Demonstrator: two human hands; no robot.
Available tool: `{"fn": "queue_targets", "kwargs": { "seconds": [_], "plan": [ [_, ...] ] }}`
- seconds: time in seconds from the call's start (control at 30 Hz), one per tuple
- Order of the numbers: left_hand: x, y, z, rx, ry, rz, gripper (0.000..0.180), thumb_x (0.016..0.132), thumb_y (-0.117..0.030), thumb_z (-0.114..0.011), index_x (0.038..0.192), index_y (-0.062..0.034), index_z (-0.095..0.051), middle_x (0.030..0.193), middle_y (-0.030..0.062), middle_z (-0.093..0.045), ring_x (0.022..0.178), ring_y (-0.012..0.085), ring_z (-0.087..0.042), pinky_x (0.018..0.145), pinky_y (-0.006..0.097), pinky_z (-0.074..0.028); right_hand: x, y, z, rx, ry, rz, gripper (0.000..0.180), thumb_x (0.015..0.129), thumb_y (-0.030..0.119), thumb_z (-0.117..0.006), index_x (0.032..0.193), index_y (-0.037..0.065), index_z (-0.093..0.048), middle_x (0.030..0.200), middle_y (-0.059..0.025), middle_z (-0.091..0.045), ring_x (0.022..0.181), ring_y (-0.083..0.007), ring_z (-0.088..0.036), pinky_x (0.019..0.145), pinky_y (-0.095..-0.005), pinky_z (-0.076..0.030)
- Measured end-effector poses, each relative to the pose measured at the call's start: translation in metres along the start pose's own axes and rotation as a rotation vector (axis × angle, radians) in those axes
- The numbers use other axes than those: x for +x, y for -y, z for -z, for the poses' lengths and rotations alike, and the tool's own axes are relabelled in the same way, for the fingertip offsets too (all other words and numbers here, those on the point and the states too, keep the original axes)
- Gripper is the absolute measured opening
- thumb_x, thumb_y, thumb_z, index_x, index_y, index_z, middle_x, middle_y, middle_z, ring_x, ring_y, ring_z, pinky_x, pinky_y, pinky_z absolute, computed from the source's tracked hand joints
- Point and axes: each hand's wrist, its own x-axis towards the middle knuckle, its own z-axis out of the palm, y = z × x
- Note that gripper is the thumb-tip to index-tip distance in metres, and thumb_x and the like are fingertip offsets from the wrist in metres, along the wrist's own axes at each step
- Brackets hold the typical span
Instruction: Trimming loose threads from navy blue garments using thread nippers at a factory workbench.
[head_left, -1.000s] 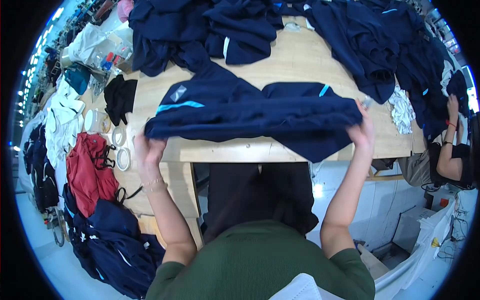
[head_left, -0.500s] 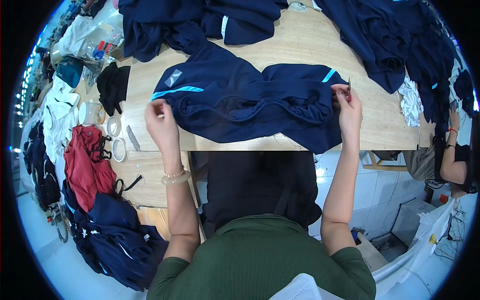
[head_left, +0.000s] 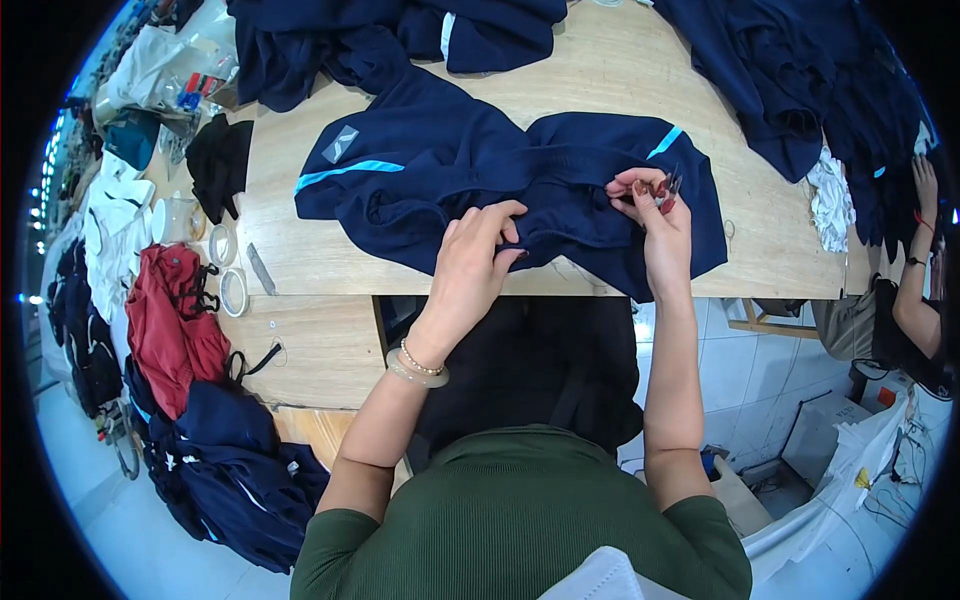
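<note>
So we've got the navy garment (head_left: 430, 165) spread out flat on the wooden table (head_left: 620, 70), soft knit-looking fabric, rumpled into folds in the middle, with light blue stripes and a small grey patch up past our left hand. Our left hand (head_left: 478, 262) lies on top of the bunched-up part, fingers curled and pinching a fold of the cloth near the table's near edge. Our right hand (head_left: 652, 208) is closed around a small pair of thread snips (head_left: 668, 186) with reddish handles, held right against the fabric, with the fingertips also nipping a bit of the cloth.

The garment's lower hem hangs just over the table edge between our two hands, and there's a dark gap below it. Left of our left hand there's bare wood, then a couple of tape rolls (head_left: 232, 290) and a small metal tool lying flat. Further left a red garment (head_left: 170, 320) droops off the side. Beyond both hands sit more heaps of navy clothing (head_left: 400, 30), so the open wood is mostly to the right of our right hand. Another person's arm (head_left: 915, 290) shows way off to the right.
</note>
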Motion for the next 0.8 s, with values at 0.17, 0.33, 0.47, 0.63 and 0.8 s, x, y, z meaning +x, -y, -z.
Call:
{"fn": "queue_targets", "kwargs": {
  "seconds": [0.17, 0.33, 0.47, 0.63, 0.8],
  "plan": [
    [0.002, -0.005, 0.007, 0.033, 0.076, -0.018, 0.045, 0.069, 0.001, -0.074, 0.11, -0.0085, -0.059, 0.081, 0.0021, -0.053, 0.076, 0.018, -0.052, 0.076, 0.03, -0.04, 0.005, 0.002, -0.007, -0.077, 0.041, 0.054, 0.018, 0.098, 0.013, -0.049, 0.101, 0.0, -0.062, 0.095, -0.0073, -0.065, 0.09, -0.013, -0.061, 0.082, -0.025, -0.047],
    [-0.001, -0.006, -0.001, 0.107, -0.086, -0.1, 0.028, 0.069, 0.0, -0.074, 0.094, -0.0065, -0.064, 0.081, 0.0031, -0.053, 0.075, 0.0191, -0.052, 0.071, 0.031, -0.042, 0.002, 0.004, -0.007, -0.081, 0.051, 0.061, 0.019, 0.098, 0.013, -0.049, 0.1, -0.001, -0.062, 0.093, -0.0074, -0.065, 0.089, -0.0131, -0.061, 0.081, -0.0248, -0.047],
    [-0.001, -0.007, -0.004, 0.094, -0.249, -0.146, 0.012, 0.071, 0.002, -0.072, 0.08, -0.0014, -0.065, 0.084, 0.0047, -0.056, 0.077, 0.0213, -0.055, 0.067, 0.032, -0.046, -0.002, 0.014, -0.009, -0.06, 0.056, 0.052, 0.019, 0.098, 0.015, -0.05, 0.099, -0.001, -0.061, 0.091, -0.0069, -0.064, 0.086, -0.0129, -0.061, 0.078, -0.0246, -0.048],
    [-0.002, -0.001, -0.001, 0.013, -0.34, -0.094, 0.008, 0.078, 0.006, -0.066, 0.083, 0.0008, -0.062, 0.083, 0.0081, -0.062, 0.075, 0.0215, -0.061, 0.066, 0.029, -0.049, -0.016, 0.05, -0.027, -0.413, -0.053, 0.08, 0.024, 0.098, 0.027, -0.053, 0.098, 0.003, -0.047, 0.082, -0.0059, -0.057, 0.076, -0.015, -0.054, 0.07, -0.0257, -0.044],
    [-0.001, 0.002, -0.003, -0.068, -0.362, 0.015, 0.003, 0.088, 0.005, -0.058, 0.086, 0.0018, -0.059, 0.081, 0.0099, -0.068, 0.072, 0.018, -0.067, 0.066, 0.024, -0.052, -0.022, 0.064, -0.029, -0.597, 0.077, 0.003, 0.024, 0.091, 0.02, -0.064, 0.096, 0.002, -0.048, 0.079, -0.0085, -0.056, 0.073, -0.0179, -0.054, 0.067, -0.0308, -0.044]
  ]
}}
